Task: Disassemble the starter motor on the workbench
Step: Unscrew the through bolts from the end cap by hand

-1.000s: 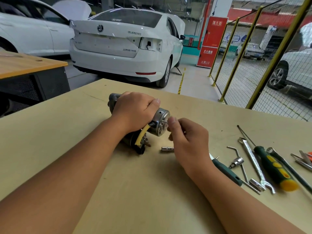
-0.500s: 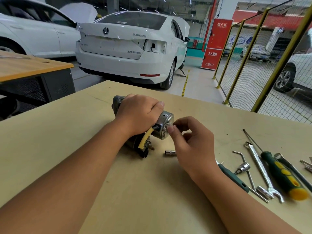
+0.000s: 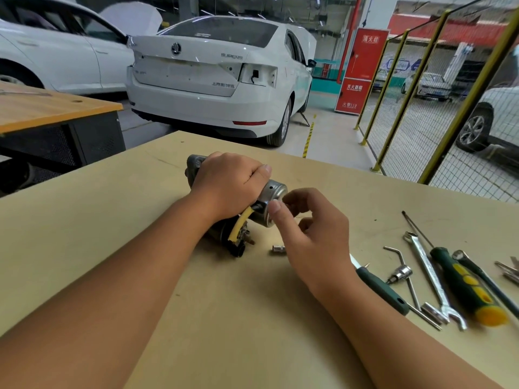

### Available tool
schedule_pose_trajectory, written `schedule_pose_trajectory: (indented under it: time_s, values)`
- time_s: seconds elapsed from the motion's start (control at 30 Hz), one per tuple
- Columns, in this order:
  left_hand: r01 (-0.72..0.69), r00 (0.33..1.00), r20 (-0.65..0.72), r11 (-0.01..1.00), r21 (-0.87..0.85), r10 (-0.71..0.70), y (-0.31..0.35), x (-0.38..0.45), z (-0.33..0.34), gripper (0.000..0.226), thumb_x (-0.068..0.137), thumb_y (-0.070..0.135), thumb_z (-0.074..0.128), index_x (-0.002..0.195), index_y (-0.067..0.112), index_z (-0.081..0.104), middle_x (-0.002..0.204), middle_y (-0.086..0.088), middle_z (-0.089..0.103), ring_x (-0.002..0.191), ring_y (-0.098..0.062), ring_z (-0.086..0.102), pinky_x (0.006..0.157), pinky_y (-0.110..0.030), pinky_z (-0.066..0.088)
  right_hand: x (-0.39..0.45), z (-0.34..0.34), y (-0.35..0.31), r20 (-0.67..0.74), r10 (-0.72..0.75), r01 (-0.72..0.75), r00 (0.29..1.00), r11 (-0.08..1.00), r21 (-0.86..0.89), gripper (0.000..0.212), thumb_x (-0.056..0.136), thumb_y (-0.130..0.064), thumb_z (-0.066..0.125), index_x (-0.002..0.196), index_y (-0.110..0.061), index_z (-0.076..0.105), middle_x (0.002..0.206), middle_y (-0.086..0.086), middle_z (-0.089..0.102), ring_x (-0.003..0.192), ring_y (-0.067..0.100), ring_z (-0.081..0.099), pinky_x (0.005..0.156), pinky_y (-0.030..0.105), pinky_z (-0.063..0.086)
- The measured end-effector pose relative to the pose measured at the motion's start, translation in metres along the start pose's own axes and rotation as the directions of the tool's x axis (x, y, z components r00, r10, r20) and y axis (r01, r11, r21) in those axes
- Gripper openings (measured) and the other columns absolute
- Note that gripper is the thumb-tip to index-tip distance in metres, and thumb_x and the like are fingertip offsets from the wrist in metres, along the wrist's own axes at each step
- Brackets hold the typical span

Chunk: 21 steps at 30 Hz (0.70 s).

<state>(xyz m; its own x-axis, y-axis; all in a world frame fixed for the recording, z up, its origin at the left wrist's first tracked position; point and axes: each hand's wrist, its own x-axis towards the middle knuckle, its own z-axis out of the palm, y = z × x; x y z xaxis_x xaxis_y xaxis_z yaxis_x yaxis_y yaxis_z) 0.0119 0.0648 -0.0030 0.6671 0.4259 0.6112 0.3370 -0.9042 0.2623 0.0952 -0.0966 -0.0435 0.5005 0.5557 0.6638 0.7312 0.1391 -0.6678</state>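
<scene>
The starter motor [image 3: 273, 192] lies on its side on the tan workbench [image 3: 112, 220], silver end cap facing right, a yellow cable [image 3: 238, 224] curving down its near side. My left hand [image 3: 227, 183] grips the motor body from above, fingers wrapped over it. My right hand [image 3: 306, 228] is at the end cap, thumb and curled fingers pinching at something small on the cap's face; what they hold is hidden. A small silver socket [image 3: 278, 250] lies on the bench just below the cap.
Tools lie to the right: a dark green-handled screwdriver [image 3: 382, 290], an L-shaped socket wrench [image 3: 401, 272], a combination spanner [image 3: 432, 279], a green and yellow screwdriver [image 3: 469, 287] and pliers [image 3: 508, 269]. White cars and a yellow mesh fence [image 3: 421, 122] stand beyond the bench.
My right hand's fingers have shifted around the end cap, turning slightly at its face. The left hand keeps its grip on the motor. The camera has tilted a little.
</scene>
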Motion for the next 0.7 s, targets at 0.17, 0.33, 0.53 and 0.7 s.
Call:
schedule_pose_trajectory:
  time_s: [0.17, 0.33, 0.53, 0.7]
  values:
    - [-0.009, 1.0, 0.004, 1.0, -0.012, 0.009, -0.002, 0.001, -0.001, 0.047, 0.099, 0.049, 0.032, 0.058, 0.029, 0.046, 0.059, 0.009, 0.052, 0.062, -0.009, 0.048, 0.073, -0.034, 0.027, 0.004, -0.003, 0.0, 0.009, 0.026, -0.026, 1.0, 0.999, 0.018, 0.018, 0.097, -0.044, 0.054, 0.086, -0.033, 0.063, 0.081, -0.015, 0.066, 0.074, 0.007, 0.063, 0.063, 0.021, 0.045]
    - [-0.035, 0.998, 0.04, 0.993, -0.117, 0.04, -0.013, 0.0, -0.006, 0.05, 0.096, 0.051, 0.038, 0.068, 0.022, 0.066, 0.065, 0.004, 0.062, 0.068, -0.016, 0.057, 0.065, -0.035, 0.034, 0.003, -0.011, 0.006, 0.055, 0.169, -0.172, 0.984, 0.984, 0.05, 0.033, 0.095, -0.034, 0.048, 0.074, -0.014, 0.066, 0.07, 0.0, 0.065, 0.062, 0.011, 0.057, 0.06, 0.03, 0.046]
    - [-0.031, 0.995, 0.087, 0.982, -0.184, 0.048, -0.02, -0.001, -0.014, 0.053, 0.094, 0.052, 0.041, 0.08, 0.016, 0.076, 0.073, 0.001, 0.07, 0.077, -0.02, 0.065, 0.076, -0.044, 0.052, 0.005, -0.017, 0.014, 0.336, 0.204, -0.063, 0.919, 0.92, -0.386, 0.019, 0.082, -0.02, 0.061, 0.094, -0.029, 0.073, 0.086, -0.015, 0.068, 0.073, 0.001, 0.057, 0.067, 0.024, 0.045]
    - [-0.011, 0.995, 0.09, 0.98, -0.199, 0.029, -0.018, -0.002, -0.015, 0.06, 0.088, 0.06, 0.035, 0.081, 0.017, 0.077, 0.075, 0.001, 0.071, 0.078, -0.02, 0.065, 0.077, -0.044, 0.052, 0.009, -0.023, 0.009, 0.497, 0.148, 0.062, 0.855, 0.922, -0.382, 0.021, 0.076, -0.03, 0.056, 0.088, -0.028, 0.074, 0.081, -0.014, 0.063, 0.074, 0.0, 0.055, 0.07, 0.032, 0.05]
